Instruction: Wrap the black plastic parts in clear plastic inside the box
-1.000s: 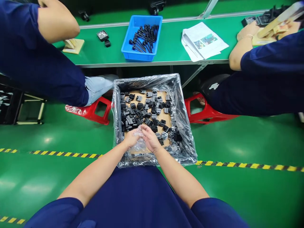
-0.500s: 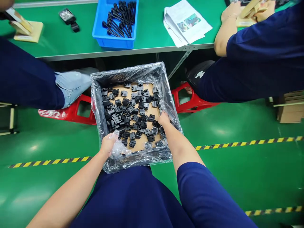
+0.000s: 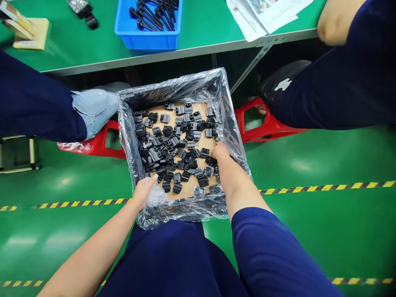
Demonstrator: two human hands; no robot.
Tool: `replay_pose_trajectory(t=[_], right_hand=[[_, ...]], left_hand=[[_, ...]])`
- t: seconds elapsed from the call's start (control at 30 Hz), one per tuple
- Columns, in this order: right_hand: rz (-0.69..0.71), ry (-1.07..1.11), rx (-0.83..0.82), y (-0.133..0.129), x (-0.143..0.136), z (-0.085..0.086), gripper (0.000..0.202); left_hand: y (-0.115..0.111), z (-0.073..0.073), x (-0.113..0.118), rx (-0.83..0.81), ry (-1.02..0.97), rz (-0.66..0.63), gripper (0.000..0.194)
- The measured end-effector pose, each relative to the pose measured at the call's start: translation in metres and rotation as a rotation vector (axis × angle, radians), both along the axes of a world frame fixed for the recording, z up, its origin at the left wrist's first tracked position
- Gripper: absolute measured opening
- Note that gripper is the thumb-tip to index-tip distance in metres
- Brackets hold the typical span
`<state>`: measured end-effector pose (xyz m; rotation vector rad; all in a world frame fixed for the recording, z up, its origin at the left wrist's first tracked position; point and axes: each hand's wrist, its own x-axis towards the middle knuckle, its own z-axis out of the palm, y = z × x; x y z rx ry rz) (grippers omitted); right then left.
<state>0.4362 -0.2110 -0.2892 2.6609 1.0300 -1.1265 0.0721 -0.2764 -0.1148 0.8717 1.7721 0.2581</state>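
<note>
A black crate (image 3: 171, 88) lined with clear plastic film is in front of my body, with brown cardboard on its bottom. Many small black plastic parts (image 3: 167, 142) lie loose in it, thickest toward the left. My left hand (image 3: 144, 190) grips the crate's left wall near the front corner, thumb on the inner side. Crumpled bubble wrap (image 3: 157, 197) lies just below that thumb. My right hand (image 3: 221, 151) is closed at the right wall, reaching inside the liner; its fingertips are hidden. A few parts near it appear wrapped in clear film.
Beyond the crate runs a green workbench (image 3: 204, 29) with a blue bin (image 3: 148, 40) of black bolt-like parts, papers (image 3: 269, 16) and a wooden stand (image 3: 32, 35). Co-workers sit on red stools (image 3: 272, 128) at both sides. Yellow-black tape (image 3: 328, 187) crosses the green floor.
The crate has shifted slightly right in view, and the bench has slid up. My left hand's thumb is now clear of the bubble wrap it was touching. My right hand stays at the right wall.
</note>
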Motion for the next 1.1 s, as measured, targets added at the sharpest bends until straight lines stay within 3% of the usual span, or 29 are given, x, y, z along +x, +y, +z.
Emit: replay_pose_trajectory(t=[0.17,0.27,0.33,0.43,0.5,0.6,0.7,0.73,0.8,0.87,0.93,1.0,1.1], right_hand=[[-0.039,-0.073,0.129,-0.009,-0.007,0.013,0.032],[-0.051,-0.080,0.219,-0.031,-0.015,0.031,0.022],[-0.094,-0.027,0.354,-0.048,-0.021,0.042,0.020],[-0.196,0.181,0.611,-0.069,-0.036,0.056,0.023],[-0.346,0.410,0.716,-0.078,-0.050,0.066,0.028],[-0.557,0.671,0.784,-0.086,-0.078,0.090,0.034],[-0.587,0.735,0.817,-0.091,-0.111,0.119,0.030],[-0.578,0.776,0.809,-0.092,-0.122,0.128,0.029],[-0.546,0.919,0.758,-0.095,-0.142,0.139,0.029],[-0.513,1.041,0.678,-0.095,-0.153,0.139,0.030],[-0.501,0.955,0.626,-0.092,-0.149,0.128,0.031],[-0.455,0.626,0.597,-0.090,-0.129,0.110,0.029],[-0.208,0.079,0.506,-0.090,-0.082,0.081,0.044]], left_hand=[[0.002,-0.015,-0.001,0.026,0.055,-0.028,0.013],[0.007,-0.015,0.008,0.032,-0.073,-0.029,0.038],[0.010,-0.012,0.017,-0.002,-0.142,-0.047,0.044],[0.015,-0.008,0.033,0.032,-0.098,-0.173,0.038],[0.019,-0.006,0.045,0.078,-0.051,-0.268,0.038],[0.024,-0.002,0.064,0.120,-0.027,-0.354,0.054],[0.028,0.004,0.079,0.241,-0.007,-0.472,0.084],[0.028,0.006,0.082,0.294,-0.011,-0.531,0.086],[0.028,0.007,0.085,0.352,-0.037,-0.650,0.066],[0.028,0.007,0.083,0.328,-0.031,-0.670,0.036],[0.027,0.005,0.075,0.263,0.055,-0.573,0.027],[0.026,0.005,0.063,0.214,0.150,-0.447,0.028],[0.024,0.008,0.043,0.188,0.229,-0.363,0.031]])
